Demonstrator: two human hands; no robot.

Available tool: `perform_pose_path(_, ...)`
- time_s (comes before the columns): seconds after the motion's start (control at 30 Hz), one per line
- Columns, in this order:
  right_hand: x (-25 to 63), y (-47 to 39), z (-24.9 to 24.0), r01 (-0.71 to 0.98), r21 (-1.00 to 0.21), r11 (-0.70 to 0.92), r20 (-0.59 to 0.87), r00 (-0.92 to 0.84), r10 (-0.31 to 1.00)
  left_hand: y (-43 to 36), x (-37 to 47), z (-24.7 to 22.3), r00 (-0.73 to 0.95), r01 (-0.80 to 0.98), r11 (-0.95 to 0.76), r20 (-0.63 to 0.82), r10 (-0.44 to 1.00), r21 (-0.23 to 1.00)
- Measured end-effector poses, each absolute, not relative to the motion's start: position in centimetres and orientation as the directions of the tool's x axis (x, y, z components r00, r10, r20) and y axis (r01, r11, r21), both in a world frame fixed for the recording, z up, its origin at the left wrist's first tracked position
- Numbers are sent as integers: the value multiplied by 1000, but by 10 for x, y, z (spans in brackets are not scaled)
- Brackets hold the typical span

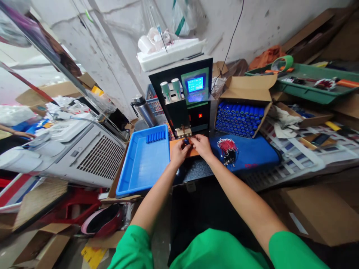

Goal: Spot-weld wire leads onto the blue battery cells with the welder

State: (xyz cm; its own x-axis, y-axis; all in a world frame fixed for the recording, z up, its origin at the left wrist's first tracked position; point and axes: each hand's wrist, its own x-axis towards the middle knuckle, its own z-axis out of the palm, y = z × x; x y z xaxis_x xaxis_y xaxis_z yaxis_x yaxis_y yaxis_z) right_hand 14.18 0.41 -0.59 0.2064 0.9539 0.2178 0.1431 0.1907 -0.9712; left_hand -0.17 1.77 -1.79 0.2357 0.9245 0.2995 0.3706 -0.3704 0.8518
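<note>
Both my hands are at the foot of a black spot welder (182,112), just under its electrode tips. A small blue cylindrical battery cell (186,141) is pinched in the fingers of my left hand (178,152), over the orange work surface (174,144). My right hand (202,146) is closed close beside the cell; whatever its fingertips hold is too small to make out. To the left, a blue plastic tray (140,168) has a short row of blue cells (156,137) near its far end. On the right lies a bundle of red and black wires (227,151) with white connectors.
An open cardboard box (249,86) packed with blue cells stands right of the welder on a blue mat (258,153). A steel flask (144,111) stands behind the tray. Farther right is a green tray (314,89) with tape and wires. A grey air cooler (92,153) stands left.
</note>
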Motion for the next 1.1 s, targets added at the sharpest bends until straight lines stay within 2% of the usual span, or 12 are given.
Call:
perform_pose_path(0.1, 155, -10, 5, 418, -861, 291, 422, 264, 867, 17, -2, -18, 228, 415, -355, 282, 932, 838)
perform_pose_path(0.2, 164, -22, 19, 710, -596, 375, 614, 102, 783, 18, -3, -20, 214, 426, -369, 305, 928, 826)
perform_pose_path(0.27, 166, -26, 26, 791, -448, 417, 631, -51, 774, 18, -3, -21, 240, 408, -405, 332, 912, 818)
perform_pose_path(0.33, 164, -27, 30, 810, -371, 453, 587, -173, 791, 18, -3, -21, 275, 388, -446, 360, 891, 807)
perform_pose_path(0.47, 158, -26, 30, 823, -338, 456, 508, -248, 825, 17, -3, -17, 316, 401, -506, 403, 859, 763)
perform_pose_path(0.6, 157, -22, 25, 851, -339, 400, 506, -194, 841, 18, -5, -13, 317, 420, -488, 380, 869, 765)
perform_pose_path(0.7, 174, -13, 22, 852, -394, 343, 578, -60, 814, 22, -7, -14, 293, 413, -393, 289, 911, 821)
perform_pose_path(0.87, 233, 14, 32, 875, -405, 264, 768, 169, 618, 25, -7, -12, 251, 454, -342, 250, 935, 823)
perform_pose_path(0.97, 264, 40, 42, 909, -357, 217, 812, 187, 553, 25, -8, -10, 248, 509, -369, 278, 928, 778)
perform_pose_path(1.1, 285, 79, 47, 946, -296, 134, 802, 170, 573, 26, -11, -9, 264, 536, -397, 299, 917, 745)
